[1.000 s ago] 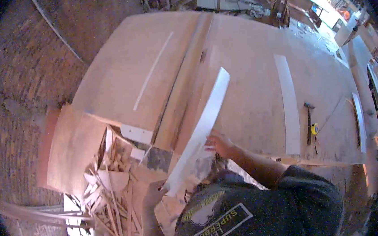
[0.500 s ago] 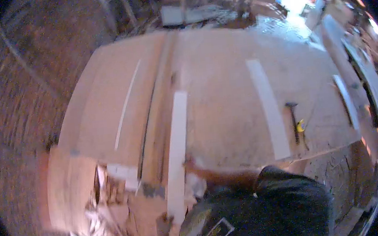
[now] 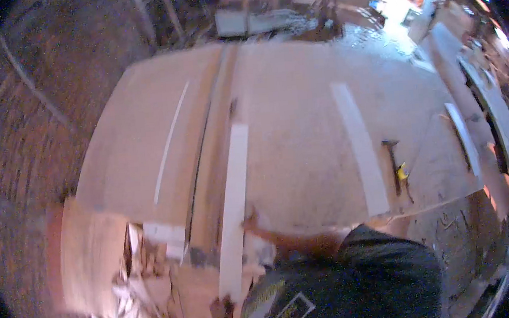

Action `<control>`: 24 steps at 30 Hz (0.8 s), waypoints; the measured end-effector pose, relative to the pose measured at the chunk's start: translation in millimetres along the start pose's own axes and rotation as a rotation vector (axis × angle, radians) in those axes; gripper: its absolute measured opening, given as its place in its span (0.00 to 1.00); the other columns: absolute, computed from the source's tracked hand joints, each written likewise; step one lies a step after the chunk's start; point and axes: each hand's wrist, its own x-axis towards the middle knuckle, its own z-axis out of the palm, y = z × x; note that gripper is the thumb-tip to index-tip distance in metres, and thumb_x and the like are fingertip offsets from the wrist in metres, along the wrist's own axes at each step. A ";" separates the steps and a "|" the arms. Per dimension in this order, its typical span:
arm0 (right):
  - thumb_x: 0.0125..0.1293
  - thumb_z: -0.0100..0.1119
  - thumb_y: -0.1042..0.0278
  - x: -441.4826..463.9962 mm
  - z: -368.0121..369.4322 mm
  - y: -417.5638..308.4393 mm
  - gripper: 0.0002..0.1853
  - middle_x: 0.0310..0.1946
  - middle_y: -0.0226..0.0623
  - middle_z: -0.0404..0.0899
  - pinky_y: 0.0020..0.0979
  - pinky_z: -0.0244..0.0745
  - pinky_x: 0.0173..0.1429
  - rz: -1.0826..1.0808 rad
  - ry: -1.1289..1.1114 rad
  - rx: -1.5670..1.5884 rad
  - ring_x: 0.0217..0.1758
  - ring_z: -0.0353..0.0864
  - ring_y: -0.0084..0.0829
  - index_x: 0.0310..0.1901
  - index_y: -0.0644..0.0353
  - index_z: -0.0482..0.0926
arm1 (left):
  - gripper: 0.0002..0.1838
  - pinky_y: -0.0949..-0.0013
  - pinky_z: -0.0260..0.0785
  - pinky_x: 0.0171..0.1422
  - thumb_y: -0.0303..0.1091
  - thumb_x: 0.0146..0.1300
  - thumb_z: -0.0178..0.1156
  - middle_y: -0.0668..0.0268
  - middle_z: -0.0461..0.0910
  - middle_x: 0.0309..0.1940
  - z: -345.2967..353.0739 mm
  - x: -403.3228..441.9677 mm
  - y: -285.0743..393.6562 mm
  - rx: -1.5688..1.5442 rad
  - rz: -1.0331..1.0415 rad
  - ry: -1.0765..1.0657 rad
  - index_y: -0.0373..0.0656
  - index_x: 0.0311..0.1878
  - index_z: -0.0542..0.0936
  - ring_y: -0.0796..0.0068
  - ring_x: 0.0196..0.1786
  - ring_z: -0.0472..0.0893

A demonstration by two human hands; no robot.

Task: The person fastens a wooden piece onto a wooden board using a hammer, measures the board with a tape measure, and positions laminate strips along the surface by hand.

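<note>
A long white board (image 3: 234,203) lies lengthwise on the wooden table, its near end reaching past the table edge toward my body. My left hand (image 3: 222,310) is closed on that near end, close to my dark shirt. Farther up, my right hand (image 3: 250,221) is at the board's right edge, its fingers bent against it; their exact grip is small and blurred. Left of the board, a raised wooden strip with a dark groove (image 3: 203,140) runs along the table.
A thin white strip (image 3: 171,143) lies on the left and a wider white strip (image 3: 361,149) on the right. Beyond are a hammer (image 3: 393,162), a yellow-marked tool (image 3: 402,171) and another white strip (image 3: 462,138). Wood scraps (image 3: 151,289) are piled at lower left.
The view has shifted slightly. My left hand and the board's near end appear a little lower, closer to my body. Both hands stay at the board.
</note>
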 end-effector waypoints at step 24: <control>0.52 0.70 0.71 18.2 -4.1 -32.2 0.46 0.23 0.38 0.84 0.34 0.81 0.32 0.032 -0.055 -0.085 0.24 0.85 0.30 0.75 0.61 0.60 | 0.11 0.70 0.68 0.25 0.35 0.67 0.64 0.62 0.81 0.23 22.1 3.5 35.4 -0.128 -0.160 0.161 0.35 0.37 0.79 0.73 0.21 0.77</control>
